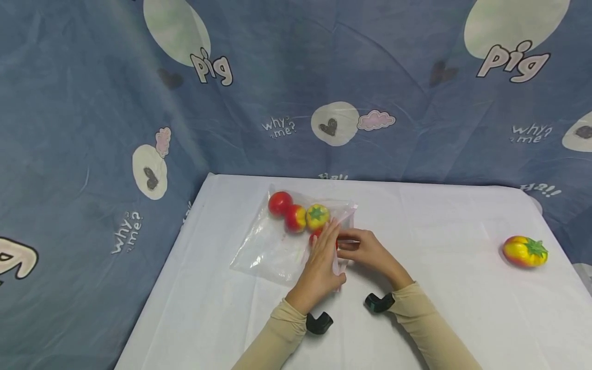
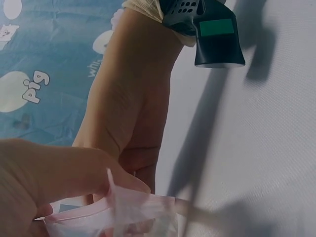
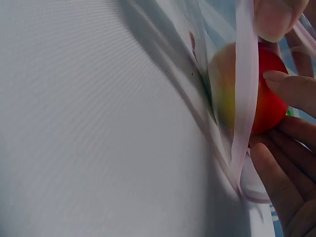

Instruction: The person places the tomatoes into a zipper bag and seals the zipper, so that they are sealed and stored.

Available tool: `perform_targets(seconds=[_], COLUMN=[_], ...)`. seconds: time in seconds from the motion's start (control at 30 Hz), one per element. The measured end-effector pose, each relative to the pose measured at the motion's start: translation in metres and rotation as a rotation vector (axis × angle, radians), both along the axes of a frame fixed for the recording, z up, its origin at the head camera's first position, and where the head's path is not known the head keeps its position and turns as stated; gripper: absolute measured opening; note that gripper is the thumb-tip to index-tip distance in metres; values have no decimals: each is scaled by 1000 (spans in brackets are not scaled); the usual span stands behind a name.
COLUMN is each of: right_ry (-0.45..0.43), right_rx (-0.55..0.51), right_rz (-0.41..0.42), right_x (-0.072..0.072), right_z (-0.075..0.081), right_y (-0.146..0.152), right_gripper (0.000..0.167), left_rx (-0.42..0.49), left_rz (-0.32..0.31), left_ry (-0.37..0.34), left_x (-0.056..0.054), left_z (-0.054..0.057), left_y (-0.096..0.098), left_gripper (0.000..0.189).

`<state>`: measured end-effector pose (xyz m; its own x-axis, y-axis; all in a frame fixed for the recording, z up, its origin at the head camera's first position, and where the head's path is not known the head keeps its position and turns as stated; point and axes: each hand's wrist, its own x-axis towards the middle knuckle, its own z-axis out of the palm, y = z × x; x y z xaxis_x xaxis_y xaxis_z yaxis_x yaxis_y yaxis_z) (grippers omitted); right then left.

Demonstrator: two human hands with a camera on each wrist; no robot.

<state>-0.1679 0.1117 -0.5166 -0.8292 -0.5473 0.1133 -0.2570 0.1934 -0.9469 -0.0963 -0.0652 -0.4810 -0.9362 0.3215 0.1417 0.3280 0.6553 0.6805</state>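
Observation:
A clear zip bag (image 1: 273, 254) with a pink-edged mouth lies on the table. Inside are a red tomato-like fruit (image 1: 280, 204), a red and yellow fruit (image 1: 295, 218) and a yellow pepper (image 1: 317, 216) with a green top. My left hand (image 1: 319, 272) lies over the bag's mouth, fingers extended; its thumb (image 2: 89, 170) holds the pink edge (image 2: 140, 202). From the right, my right hand (image 1: 367, 252) reaches into the mouth. Its fingers grip a red and yellow apple (image 3: 269, 94), seen partly through the bag in the right wrist view.
Another yellow and red pepper (image 1: 524, 252) with a green top lies near the right edge of the white-covered table (image 1: 439, 318). Black wrist devices (image 1: 319, 324) sit on both wrists. A blue printed cloth (image 1: 259, 92) hangs behind and to the left.

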Motion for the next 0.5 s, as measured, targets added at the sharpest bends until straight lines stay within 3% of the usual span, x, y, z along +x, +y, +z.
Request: perform_targets(seconds=[0.37,0.5], right_ry=[79,43], right_rx=[46,36], right_rz=[13,7], right_x=[-5,-5], right_z=[3,1], right_y=[-13,-10], right_gripper=[47,49], left_rx=[-1,2], left_rz=[3,3], left_ry=[11,13], left_x=[0,-1], left_z=[1,1], left_y=[-2,-2], left_gripper=[113,113])
